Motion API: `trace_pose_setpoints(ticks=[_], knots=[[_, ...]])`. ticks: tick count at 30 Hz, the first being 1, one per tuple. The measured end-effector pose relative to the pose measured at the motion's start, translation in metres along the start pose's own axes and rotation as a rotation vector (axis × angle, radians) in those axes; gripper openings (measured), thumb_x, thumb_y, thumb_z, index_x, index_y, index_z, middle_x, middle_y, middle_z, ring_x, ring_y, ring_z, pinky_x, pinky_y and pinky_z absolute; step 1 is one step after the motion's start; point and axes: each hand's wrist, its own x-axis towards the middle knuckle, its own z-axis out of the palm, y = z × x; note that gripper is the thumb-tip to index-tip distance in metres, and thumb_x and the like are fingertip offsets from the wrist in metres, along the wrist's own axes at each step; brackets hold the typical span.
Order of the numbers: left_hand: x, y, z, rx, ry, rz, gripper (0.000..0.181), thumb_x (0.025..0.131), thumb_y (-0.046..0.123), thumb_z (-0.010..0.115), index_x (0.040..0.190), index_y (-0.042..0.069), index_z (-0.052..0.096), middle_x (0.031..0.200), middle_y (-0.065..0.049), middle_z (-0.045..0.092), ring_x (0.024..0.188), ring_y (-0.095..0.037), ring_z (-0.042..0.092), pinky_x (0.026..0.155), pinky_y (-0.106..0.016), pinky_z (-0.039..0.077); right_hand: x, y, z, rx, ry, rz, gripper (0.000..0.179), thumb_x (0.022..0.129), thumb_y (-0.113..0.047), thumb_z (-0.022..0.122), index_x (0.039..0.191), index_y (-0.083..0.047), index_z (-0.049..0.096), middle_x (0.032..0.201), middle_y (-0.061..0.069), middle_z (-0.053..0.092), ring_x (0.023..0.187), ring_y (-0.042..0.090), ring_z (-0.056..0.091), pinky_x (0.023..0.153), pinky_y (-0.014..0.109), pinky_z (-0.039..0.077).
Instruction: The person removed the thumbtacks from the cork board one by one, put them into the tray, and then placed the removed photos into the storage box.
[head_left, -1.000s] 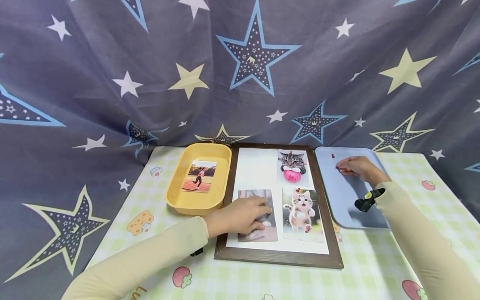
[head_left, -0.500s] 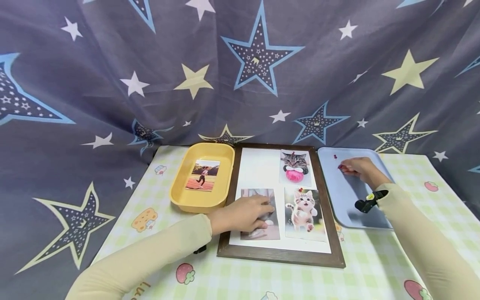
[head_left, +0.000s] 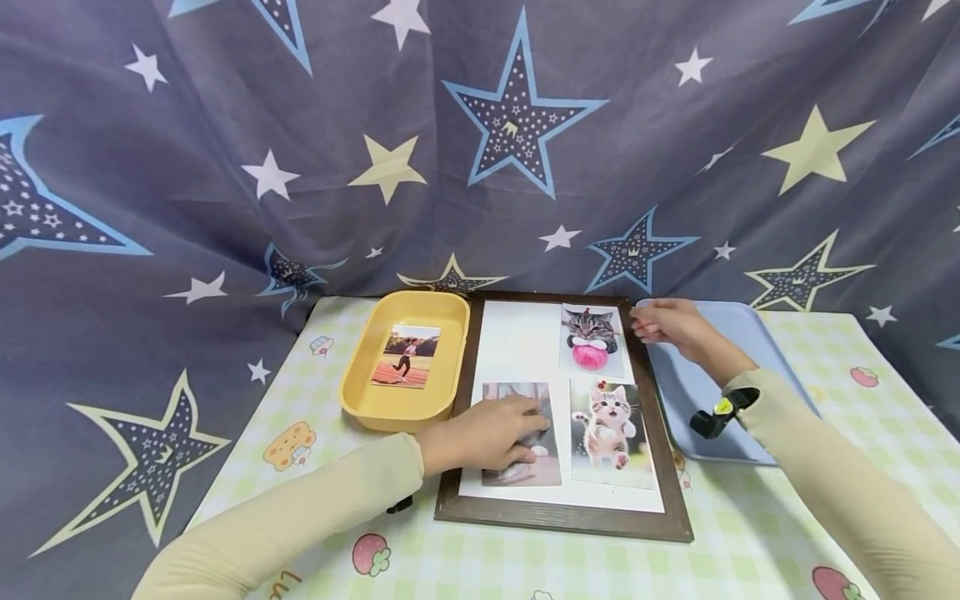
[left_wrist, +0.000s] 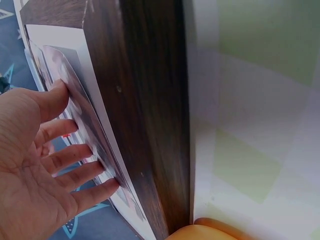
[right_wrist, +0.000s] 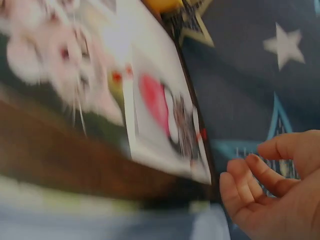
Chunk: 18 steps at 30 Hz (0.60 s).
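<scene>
My left hand (head_left: 491, 432) rests with spread fingers on a cat photo (head_left: 525, 477) at the lower left of a dark-framed white board (head_left: 517, 333). In the left wrist view, the thumb and fingertips (left_wrist: 61, 90) touch this photo, whose edge curves up slightly. My right hand (head_left: 675, 325) is at the board's right edge, thumb and forefinger pinching a small red push pin, mostly hidden. Two other photos, a grey cat with a pink ball (head_left: 590, 342) and a leaping kitten (head_left: 609, 437), each have a red push pin (head_left: 602, 385) at the top.
Left of the board stands a yellow tray (head_left: 356, 379) with a photo of a runner (head_left: 406, 357) inside. A blue tray (head_left: 750, 321) lies on the right, partly under my right arm. A starry curtain (head_left: 300, 208) hangs behind the checkered tablecloth (head_left: 480, 558).
My right hand has lifted from the blue tray and moved left to the board's edge, carrying a push pin. My left hand stays on the lower left photo.
</scene>
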Motion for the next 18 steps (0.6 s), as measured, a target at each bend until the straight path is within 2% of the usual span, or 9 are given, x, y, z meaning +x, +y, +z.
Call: trace_pose_setpoints(ticks=[5,10,18], knots=[[0.0,0.0,0.001,-0.003,0.01,0.004,0.047,0.098,0.044,0.065,0.137,0.016,0.062,0.136,-0.006,0.06,0.127,-0.022,0.059,0.108,-0.037,0.051,0.002,-0.01,0.035,-0.068,-0.126,-0.042,0.044,0.104,-0.013,0.052,0.134,0.019,0.047,0.079,-0.008,0.069,0.074,0.004,0.067,0.079,0.025,0.061],[0.001,0.0,0.001,0.002,0.012,0.006,0.047,0.098,0.044,0.065,0.136,0.017,0.062,0.135,-0.006,0.06,0.126,-0.021,0.059,0.107,-0.037,0.052,0.004,-0.013,0.061,-0.071,-0.224,-0.04,0.041,0.104,-0.011,0.052,0.131,0.02,0.05,0.084,-0.001,0.074,0.075,0.007,0.068,0.079,0.027,0.061],[0.001,0.0,0.001,0.0,0.004,0.002,0.048,0.098,0.045,0.065,0.136,0.016,0.062,0.138,-0.008,0.06,0.129,-0.023,0.059,0.109,-0.039,0.05,-0.003,-0.019,0.091,-0.173,-0.34,0.015,0.036,0.104,-0.014,0.052,0.127,0.013,0.057,0.092,0.006,0.074,0.08,0.011,0.071,0.087,0.035,0.061]])
